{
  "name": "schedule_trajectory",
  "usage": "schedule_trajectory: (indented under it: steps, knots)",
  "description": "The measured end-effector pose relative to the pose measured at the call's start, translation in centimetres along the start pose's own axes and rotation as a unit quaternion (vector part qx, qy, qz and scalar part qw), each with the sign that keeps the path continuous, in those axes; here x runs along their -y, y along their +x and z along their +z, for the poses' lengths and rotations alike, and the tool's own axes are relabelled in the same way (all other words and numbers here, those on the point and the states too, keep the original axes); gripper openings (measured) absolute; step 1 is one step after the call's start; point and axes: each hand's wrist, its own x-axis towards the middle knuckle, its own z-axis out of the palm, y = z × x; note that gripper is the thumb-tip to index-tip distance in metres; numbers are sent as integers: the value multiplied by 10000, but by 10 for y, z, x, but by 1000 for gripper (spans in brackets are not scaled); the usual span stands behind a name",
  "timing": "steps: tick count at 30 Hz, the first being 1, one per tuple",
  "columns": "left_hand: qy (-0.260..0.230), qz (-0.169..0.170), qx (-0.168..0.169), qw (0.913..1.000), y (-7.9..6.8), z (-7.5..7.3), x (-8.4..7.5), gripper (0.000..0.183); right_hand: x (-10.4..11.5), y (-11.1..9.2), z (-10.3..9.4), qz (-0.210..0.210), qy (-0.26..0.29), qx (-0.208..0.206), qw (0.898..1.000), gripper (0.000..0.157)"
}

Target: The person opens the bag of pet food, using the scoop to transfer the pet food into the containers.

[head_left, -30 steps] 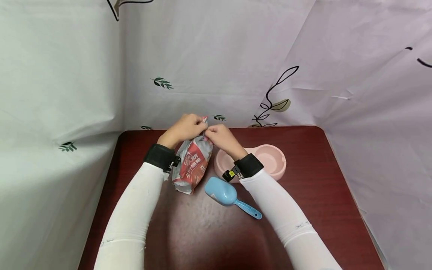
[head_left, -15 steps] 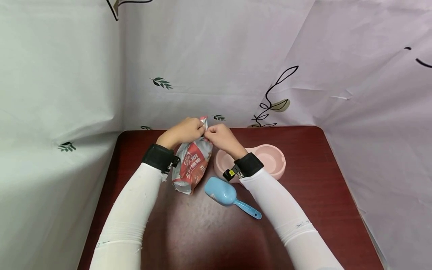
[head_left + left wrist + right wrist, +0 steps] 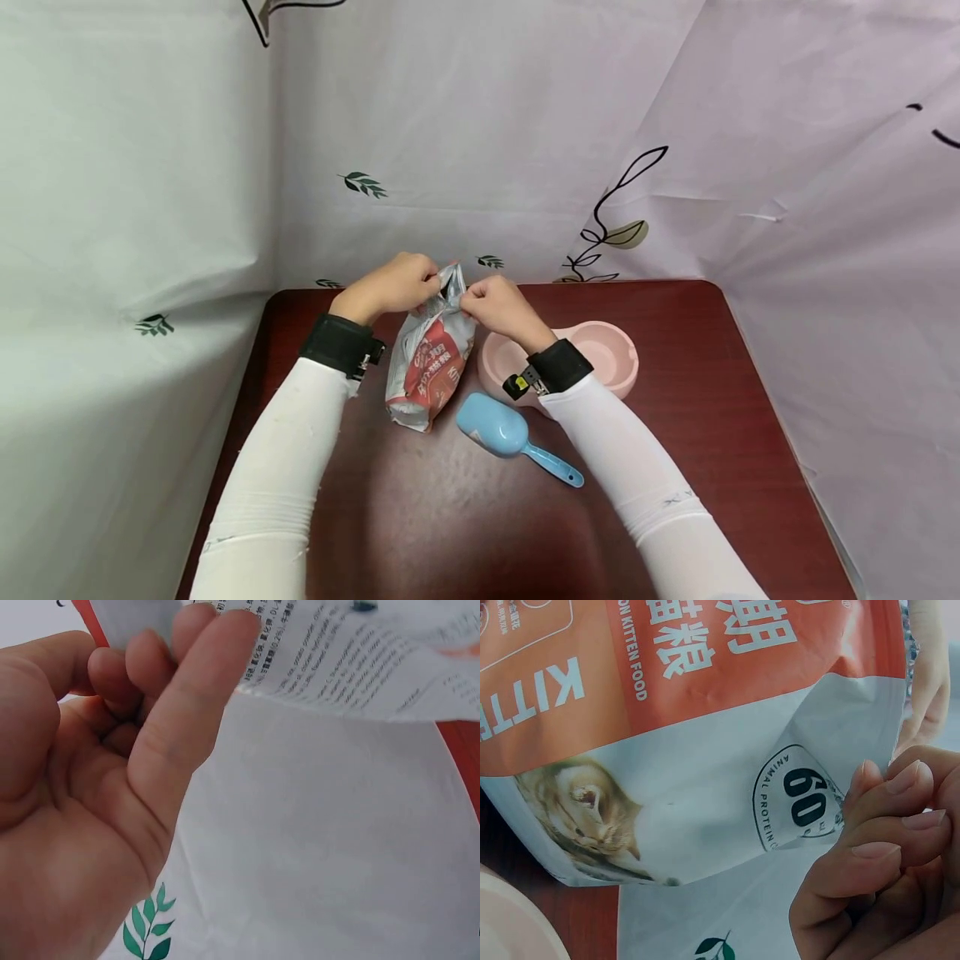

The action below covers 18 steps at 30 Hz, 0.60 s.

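A silver and red-orange bag of kitten food [image 3: 437, 367] stands near the back of the table, leaning a little. My left hand [image 3: 397, 283] pinches the left side of its top edge, and my right hand [image 3: 497, 307] pinches the right side. A dark gap shows at the mouth between them. In the left wrist view, the fingers of the left hand [image 3: 142, 750] bend at printed bag film [image 3: 337, 656]. Close up in the right wrist view, the curled fingers of the right hand [image 3: 877, 855] hold the bag's [image 3: 705, 795] corner beside its "60" mark.
A light blue scoop [image 3: 493, 425] lies in front of the bag, its handle pointing to the near right. Behind the right wrist is a pink double bowl [image 3: 603, 350]. Pale patterned cloth [image 3: 480, 125] hangs along the back and sides of the dark red table [image 3: 705, 417].
My left hand has moved left, away from the right hand, pulling the bag's top edge with it. The mouth has spread from pinched together to a visible gap. The right hand stays nearly in place.
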Motion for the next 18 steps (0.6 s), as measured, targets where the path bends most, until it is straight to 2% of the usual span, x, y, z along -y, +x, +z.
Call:
schedule_trajectory:
  steps: [4, 8, 13, 16, 18]
  knots:
    - [-27, -112, -163, 9998, -2, 0, -1, 31, -3, 0, 1, 14, 71, -8, 10000, 32]
    - [247, -578, -333, 9975, -6, 6, -10, 36, -4, -1, 2, 17, 217, -9, 9998, 34]
    - [584, -1149, -36, 9916, -10, 15, -24, 41, -5, 0, 2, -49, 246, -92, 9996, 34]
    - [588, -1265, 152, 9901, -11, 19, -28, 43, -5, 0, 3, -118, 175, -116, 9997, 36]
    - [622, -1315, 117, 9893, -11, 21, -29, 42, -5, 0, 3, -155, 145, -109, 9997, 35]
